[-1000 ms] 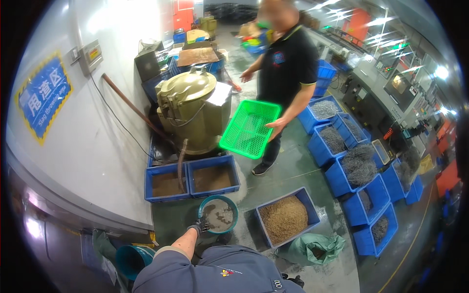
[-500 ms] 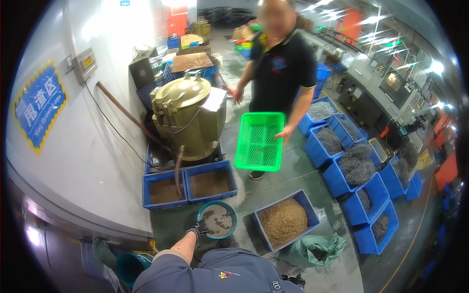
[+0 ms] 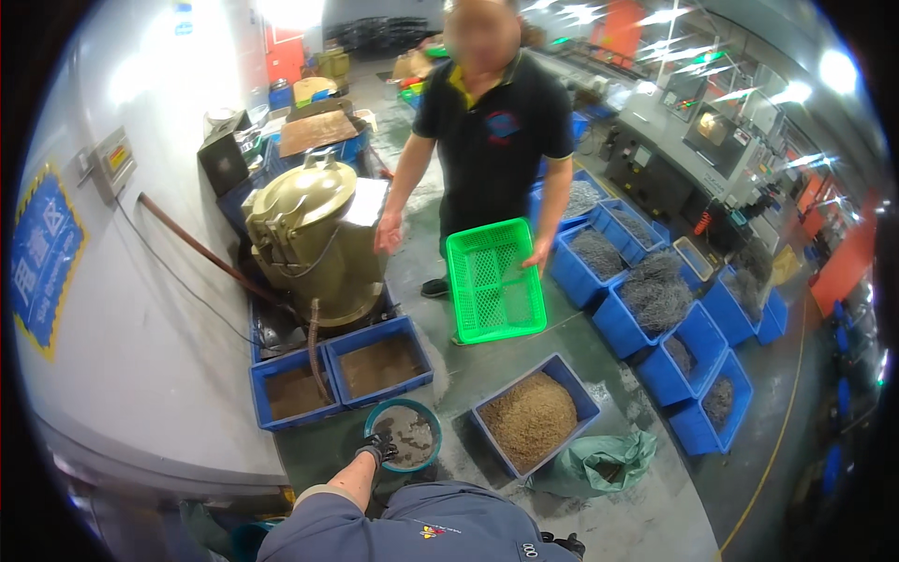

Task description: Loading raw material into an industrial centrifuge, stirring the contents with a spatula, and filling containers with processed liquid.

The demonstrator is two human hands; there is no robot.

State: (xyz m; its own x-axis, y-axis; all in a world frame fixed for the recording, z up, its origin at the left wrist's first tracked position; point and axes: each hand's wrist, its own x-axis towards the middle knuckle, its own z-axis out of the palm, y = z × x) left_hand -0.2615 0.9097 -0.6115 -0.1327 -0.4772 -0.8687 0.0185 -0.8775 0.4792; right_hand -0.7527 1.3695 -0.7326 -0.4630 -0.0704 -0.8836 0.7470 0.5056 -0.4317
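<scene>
My left hand (image 3: 380, 446), in a dark glove, is at the left rim of a round teal bucket (image 3: 436, 429); its fingers appear closed over the rim. Greyish liquid with darker patches fills the bucket. Low beside my right hip is my right hand (image 3: 567, 544), also dark-gloved, mostly hidden by my body, so its fingers cannot be made out. Across from me a person in a black polo shirt (image 3: 492, 131) holds a green mesh basket (image 3: 496, 281) tilted toward me by its right side. That person's other hand (image 3: 388, 231) hangs free.
A blue-grey crate (image 3: 482, 433) of brown granules stands right of the bucket, near a green woven sack (image 3: 604, 461). Two blue bins (image 3: 375, 387) with brown contents sit below a gold-coloured drum machine (image 3: 314, 234). Blue crates (image 3: 646, 323) of metal shavings line the right.
My view has shifted, so most surroundings sit further left. The person has come nearer with the basket, which has tilted a little. My left hand stays at the bucket's rim.
</scene>
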